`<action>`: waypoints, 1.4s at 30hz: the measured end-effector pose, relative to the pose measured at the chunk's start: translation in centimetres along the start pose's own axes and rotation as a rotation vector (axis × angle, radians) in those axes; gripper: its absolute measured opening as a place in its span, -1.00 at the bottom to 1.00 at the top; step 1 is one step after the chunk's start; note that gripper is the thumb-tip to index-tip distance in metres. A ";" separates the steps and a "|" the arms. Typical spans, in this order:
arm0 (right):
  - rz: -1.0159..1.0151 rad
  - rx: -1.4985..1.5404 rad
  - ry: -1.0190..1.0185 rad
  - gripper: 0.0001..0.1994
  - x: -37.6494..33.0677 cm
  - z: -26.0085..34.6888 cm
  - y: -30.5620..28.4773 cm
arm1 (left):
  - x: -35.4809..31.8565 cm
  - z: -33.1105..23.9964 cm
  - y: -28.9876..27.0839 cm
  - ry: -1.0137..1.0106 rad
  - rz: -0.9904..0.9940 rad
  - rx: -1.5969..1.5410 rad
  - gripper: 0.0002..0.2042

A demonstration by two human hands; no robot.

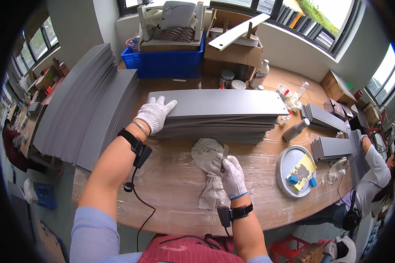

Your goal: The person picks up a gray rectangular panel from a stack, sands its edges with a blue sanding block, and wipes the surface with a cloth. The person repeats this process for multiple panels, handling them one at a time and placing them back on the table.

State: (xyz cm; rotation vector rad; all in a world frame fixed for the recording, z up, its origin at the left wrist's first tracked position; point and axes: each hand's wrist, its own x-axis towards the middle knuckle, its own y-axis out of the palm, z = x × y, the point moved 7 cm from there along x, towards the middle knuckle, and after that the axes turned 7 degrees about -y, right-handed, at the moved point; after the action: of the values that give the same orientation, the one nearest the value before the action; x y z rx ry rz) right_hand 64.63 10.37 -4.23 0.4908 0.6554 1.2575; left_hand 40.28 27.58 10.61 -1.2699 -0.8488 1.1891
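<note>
A stack of grey flat panels (224, 103) lies crosswise in front of me on the table. My left hand (154, 115), in a white knit glove, rests with spread fingers on the left end of the top panel. Lower and to the right, my right hand (232, 176), gloved too, is closed around a thin, narrow blade-like strip (225, 153) that points up toward the stack; its exact kind is too small to tell. Under and beside that hand lies a crumpled whitish cloth (205, 152). The right hand is apart from the panels.
Tall stacks of grey panels (81, 101) stand at left. Behind are a blue bin (162, 63) and a cardboard box (232, 53). To the right are a grey bottle (296, 130), a round lid (285, 184) with yellow paper and smaller panel stacks (331, 148). A co-worker (368, 171) stands far right.
</note>
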 end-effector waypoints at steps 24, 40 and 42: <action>-0.148 -0.069 -0.203 -0.92 0.8 6.6 2.8 | -14.0 0.7 10.7 -0.125 -0.031 -2.308 -0.31; -0.812 -1.714 -0.467 -0.91 -29.3 -3.4 -7.9 | -27.1 -0.8 29.7 -0.310 0.705 -1.955 -0.49; -0.729 -1.708 -0.513 -0.91 -27.8 -3.6 -4.9 | -27.1 0.7 32.0 -0.374 0.706 -1.894 -0.57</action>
State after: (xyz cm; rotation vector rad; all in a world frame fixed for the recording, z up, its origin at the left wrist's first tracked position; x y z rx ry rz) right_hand 60.92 -17.88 -5.05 -0.7927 -0.7159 0.5676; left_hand 27.63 -1.41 -16.89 -3.0691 -2.0984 0.9266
